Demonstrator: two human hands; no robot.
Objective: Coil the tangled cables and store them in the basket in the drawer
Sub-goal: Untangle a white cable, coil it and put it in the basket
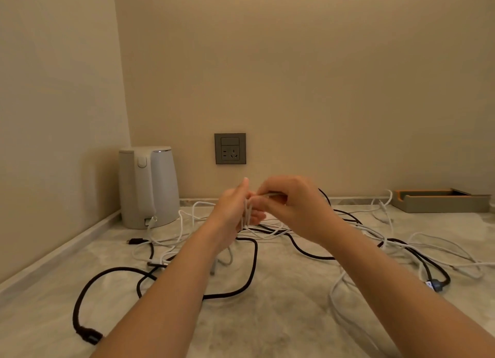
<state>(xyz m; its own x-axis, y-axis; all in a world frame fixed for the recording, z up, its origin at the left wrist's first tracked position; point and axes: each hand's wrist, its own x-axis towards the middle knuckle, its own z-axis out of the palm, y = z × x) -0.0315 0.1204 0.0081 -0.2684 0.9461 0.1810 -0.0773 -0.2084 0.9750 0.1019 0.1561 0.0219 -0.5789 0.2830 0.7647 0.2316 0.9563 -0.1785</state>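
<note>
A tangle of cables lies spread over the marble counter. A thick black braided cable loops across the front and middle, with a plug end at the front left. Several thin white cables trail to the right and behind my hands. My left hand is raised above the counter with loops of a white cable wound around its fingers. My right hand is close beside it and pinches a strand of the same white cable. The drawer and basket are out of view.
A white electric kettle stands in the back left corner. A grey wall socket sits on the back wall behind my hands. A shallow grey and orange tray rests at the back right against the wall.
</note>
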